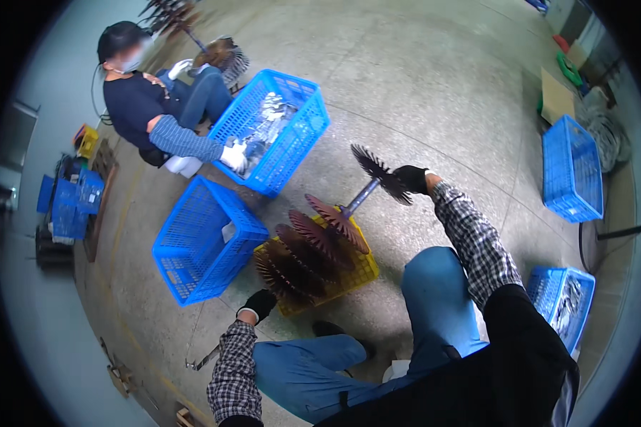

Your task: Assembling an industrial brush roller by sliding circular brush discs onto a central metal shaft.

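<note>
A metal rod [362,196] with several dark, finned discs on it lies slanting over a yellow crate [367,269] in front of my knees. At its far upper right end is a black finned disc [372,164]. My right hand [410,180], in a black glove, is closed on that disc's right edge. Reddish-brown finned discs [337,224] crowd the lower part of the rod. My left hand [261,304], also black-gloved, is at the lower left end by the last brown disc [272,274]. Its fingers blend into the dark, so their grip does not show.
A blue crate [181,242] stands left of the yellow one. Beyond it, a seated person [139,99] in white gloves reaches into a blue crate [295,153] of shiny metal pieces. More blue crates [573,171] line the right wall. A metal tool [205,358] lies near my left forearm.
</note>
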`<state>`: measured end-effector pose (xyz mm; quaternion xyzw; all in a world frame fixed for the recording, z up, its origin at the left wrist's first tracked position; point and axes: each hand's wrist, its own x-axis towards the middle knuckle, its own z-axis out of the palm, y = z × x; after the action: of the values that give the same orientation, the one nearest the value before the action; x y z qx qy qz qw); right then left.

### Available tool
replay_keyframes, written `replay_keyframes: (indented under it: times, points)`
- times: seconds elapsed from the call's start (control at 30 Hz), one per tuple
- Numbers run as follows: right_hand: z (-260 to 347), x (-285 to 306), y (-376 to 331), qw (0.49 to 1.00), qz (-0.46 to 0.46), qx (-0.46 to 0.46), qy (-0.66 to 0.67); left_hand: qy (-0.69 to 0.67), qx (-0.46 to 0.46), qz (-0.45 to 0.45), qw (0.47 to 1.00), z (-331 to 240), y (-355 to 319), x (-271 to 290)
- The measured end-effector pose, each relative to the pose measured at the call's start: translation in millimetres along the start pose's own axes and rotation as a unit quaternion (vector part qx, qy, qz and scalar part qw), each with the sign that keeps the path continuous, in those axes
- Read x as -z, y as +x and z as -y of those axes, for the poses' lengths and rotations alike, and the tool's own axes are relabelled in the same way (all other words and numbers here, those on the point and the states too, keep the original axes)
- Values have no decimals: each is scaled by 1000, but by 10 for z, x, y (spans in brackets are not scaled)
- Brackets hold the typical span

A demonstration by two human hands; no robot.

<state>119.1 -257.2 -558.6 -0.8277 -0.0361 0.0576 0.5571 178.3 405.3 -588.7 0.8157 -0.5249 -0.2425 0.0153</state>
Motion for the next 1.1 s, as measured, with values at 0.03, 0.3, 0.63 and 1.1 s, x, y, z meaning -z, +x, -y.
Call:
replay_keyframes:
  times: [0.03,0.3,0.63,1.1]
  points:
    - [7,5,-13,1000,1,1,4,-2,-9,-3,1000,-3,17,-16]
    - [177,-38,141,992,-22,-71,104,-14,-2,64,998,226,-34,-268]
    - [132,20,233,992,23,-121,10,-16,-5,-8,1000,138,-33,-193]
    - [-141,-442,-29,981,-133,134,-45,51,-37,-19,998,301,-111,-322]
